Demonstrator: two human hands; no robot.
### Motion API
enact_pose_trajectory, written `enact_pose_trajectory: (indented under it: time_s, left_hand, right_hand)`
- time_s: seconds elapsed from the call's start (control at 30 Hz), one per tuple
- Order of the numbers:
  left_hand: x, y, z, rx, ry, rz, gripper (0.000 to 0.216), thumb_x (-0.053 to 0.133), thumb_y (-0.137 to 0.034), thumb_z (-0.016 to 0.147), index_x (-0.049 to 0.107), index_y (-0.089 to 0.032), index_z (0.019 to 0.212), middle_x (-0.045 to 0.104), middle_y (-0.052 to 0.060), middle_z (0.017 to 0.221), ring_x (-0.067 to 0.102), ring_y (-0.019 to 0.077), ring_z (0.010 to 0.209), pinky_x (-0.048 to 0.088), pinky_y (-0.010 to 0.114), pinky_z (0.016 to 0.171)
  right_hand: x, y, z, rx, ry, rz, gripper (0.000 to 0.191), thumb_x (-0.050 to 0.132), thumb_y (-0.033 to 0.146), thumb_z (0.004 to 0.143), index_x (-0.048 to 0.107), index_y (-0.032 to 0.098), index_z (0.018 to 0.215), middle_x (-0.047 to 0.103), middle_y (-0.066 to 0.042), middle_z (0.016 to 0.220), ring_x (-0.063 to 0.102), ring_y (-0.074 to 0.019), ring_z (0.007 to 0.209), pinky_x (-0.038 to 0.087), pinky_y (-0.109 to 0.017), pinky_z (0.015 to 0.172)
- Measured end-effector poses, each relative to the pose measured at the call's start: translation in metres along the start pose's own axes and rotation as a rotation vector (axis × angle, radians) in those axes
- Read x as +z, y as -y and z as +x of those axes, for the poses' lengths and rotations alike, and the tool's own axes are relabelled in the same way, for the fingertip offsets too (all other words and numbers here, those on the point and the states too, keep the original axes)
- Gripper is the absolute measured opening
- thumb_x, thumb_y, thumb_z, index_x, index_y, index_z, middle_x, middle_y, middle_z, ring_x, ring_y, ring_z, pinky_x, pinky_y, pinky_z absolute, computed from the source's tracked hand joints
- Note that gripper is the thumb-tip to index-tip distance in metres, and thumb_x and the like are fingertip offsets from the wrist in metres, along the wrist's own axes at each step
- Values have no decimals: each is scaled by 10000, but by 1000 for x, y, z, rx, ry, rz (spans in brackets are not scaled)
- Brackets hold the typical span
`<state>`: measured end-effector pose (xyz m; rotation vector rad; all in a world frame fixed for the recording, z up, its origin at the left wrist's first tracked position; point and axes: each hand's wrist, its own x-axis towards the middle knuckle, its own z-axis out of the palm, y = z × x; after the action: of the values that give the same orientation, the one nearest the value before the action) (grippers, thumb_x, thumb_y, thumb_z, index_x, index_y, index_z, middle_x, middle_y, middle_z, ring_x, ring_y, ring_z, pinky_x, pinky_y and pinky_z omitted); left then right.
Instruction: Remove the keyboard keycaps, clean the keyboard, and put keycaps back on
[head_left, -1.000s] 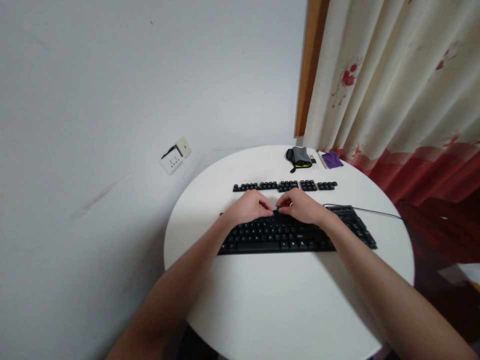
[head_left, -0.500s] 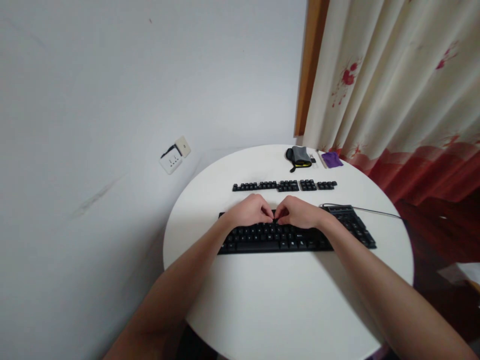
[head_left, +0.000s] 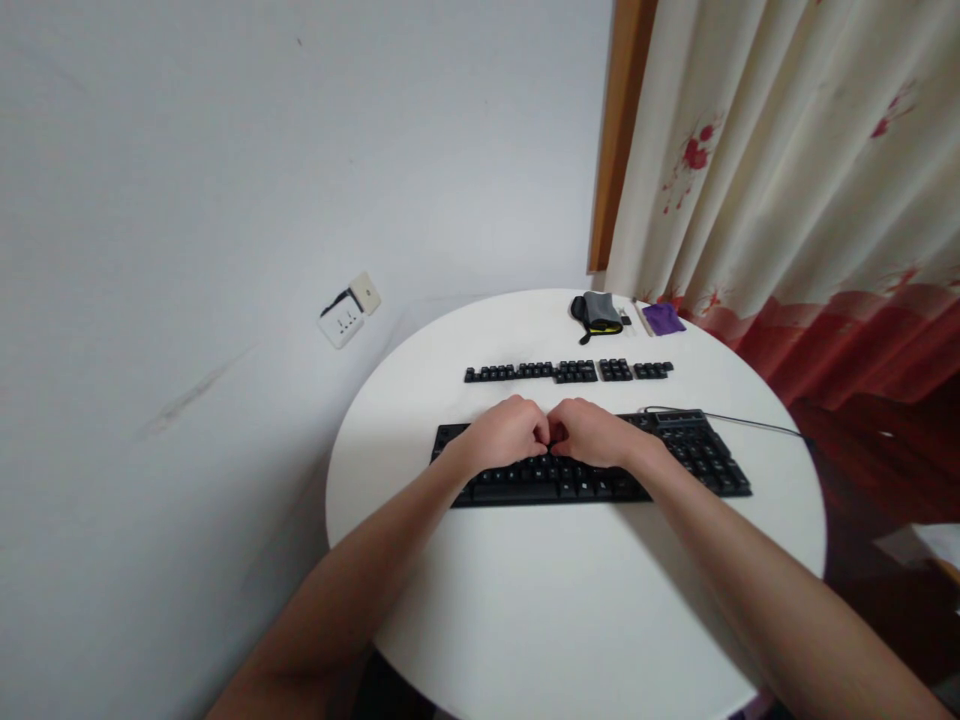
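Observation:
A black keyboard [head_left: 517, 493] lies flat on the white round table [head_left: 570, 580], its long side toward me. Over its middle, my left hand [head_left: 510, 432] and my right hand [head_left: 591, 432] meet, fingers curled inward and fingertips close together at the keys. Both hands are closed in a pinch. What sits between the fingertips is hidden by the fingers. Behind the keyboard, loose black keycaps [head_left: 576, 371] stand in a row of small groups.
At the table's far side lie a grey and black pouch [head_left: 600, 313] and a purple cloth [head_left: 663, 319]. The keyboard's cable [head_left: 750, 422] runs off the right edge. A wall socket [head_left: 342, 320] is at left, a curtain [head_left: 720, 180] at right.
Both hands have shifted slightly toward me, and their knuckles are closer together. The fingers are curled more tightly. The keycaps and keyboard stay in place.

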<state>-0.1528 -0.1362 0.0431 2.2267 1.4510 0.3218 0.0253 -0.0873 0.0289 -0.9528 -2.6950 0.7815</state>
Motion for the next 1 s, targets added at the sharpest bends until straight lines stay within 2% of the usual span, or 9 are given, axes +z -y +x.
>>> enact_pose_trajectory:
  time_s: [0.2, 0.33, 0.47, 0.57, 0.67, 0.77, 0.83, 0.9, 1.0]
  left_hand:
    - [1, 10, 5, -74, 23, -130, 72, 755, -138, 676, 735, -195, 716, 707, -5, 675, 651, 155, 665, 439, 245, 611]
    - [-1, 18, 10, -95, 75, -264, 53, 755, -144, 686, 740, -171, 729, 699, -8, 658, 628, 140, 648, 437, 240, 628]
    - [-2, 22, 12, -128, 99, -338, 32, 741, -184, 706, 744, -153, 712, 698, 8, 658, 605, 142, 637, 427, 252, 629]
    - [-1, 22, 12, -139, 90, -303, 47, 731, -203, 717, 743, -157, 711, 680, 10, 649, 596, 150, 635, 420, 266, 631]
    - [1, 24, 11, -85, 25, -131, 90, 762, -245, 698, 745, -182, 760, 689, 30, 797, 624, 194, 787, 446, 293, 732]
    - [1, 30, 12, -64, -69, 30, 339, 819, -335, 642, 736, -220, 950, 663, 61, 1071, 579, 270, 1069, 424, 354, 929]
    - [1, 37, 14, -69, -25, -10, 490, 812, -382, 650, 698, -224, 1100, 647, 76, 1168, 560, 282, 1133, 409, 364, 972]
    - [0, 44, 17, -32, 88, -142, 555, 781, -406, 691, 656, -213, 1196, 663, 74, 1175, 595, 260, 1093, 432, 337, 938]
    - [0, 51, 22, 43, 189, -299, 526, 754, -416, 725, 653, -208, 1197, 696, 47, 1123, 625, 234, 1033, 445, 312, 894]
  right_hand:
    - [4, -10, 6, -39, 38, 101, 99, 661, 174, 770, 757, 193, 754, 702, -3, 679, 599, -146, 640, 401, -244, 622]
    - [6, -16, 10, 8, 25, 147, 43, 700, 188, 746, 742, 179, 753, 690, 1, 677, 597, -146, 647, 410, -248, 629]
    - [3, -15, 9, 71, -35, 73, 165, 778, 244, 704, 731, 187, 852, 707, -42, 873, 626, -190, 811, 442, -286, 729]
    - [0, -12, 8, 112, -37, 7, 278, 795, 291, 709, 708, 205, 959, 684, -77, 1028, 615, -239, 954, 447, -346, 815]
    - [-1, -13, 8, 153, -16, 8, 385, 793, 326, 719, 664, 214, 1064, 672, -89, 1099, 607, -267, 1014, 448, -388, 845]
    - [1, -18, 9, 163, 16, 81, 408, 791, 335, 723, 647, 222, 1088, 677, -79, 1123, 613, -267, 1033, 452, -389, 863]
    - [3, -23, 11, 152, 21, 128, 412, 798, 329, 714, 651, 223, 1084, 680, -77, 1117, 617, -265, 1030, 454, -381, 868]
    - [5, -28, 13, 136, 19, 163, 412, 805, 325, 702, 657, 221, 1072, 682, -77, 1096, 620, -263, 1015, 456, -377, 865]
    - [8, -35, 15, 94, 28, 215, 411, 802, 322, 694, 648, 206, 1056, 680, -70, 1058, 621, -245, 975, 460, -359, 851]
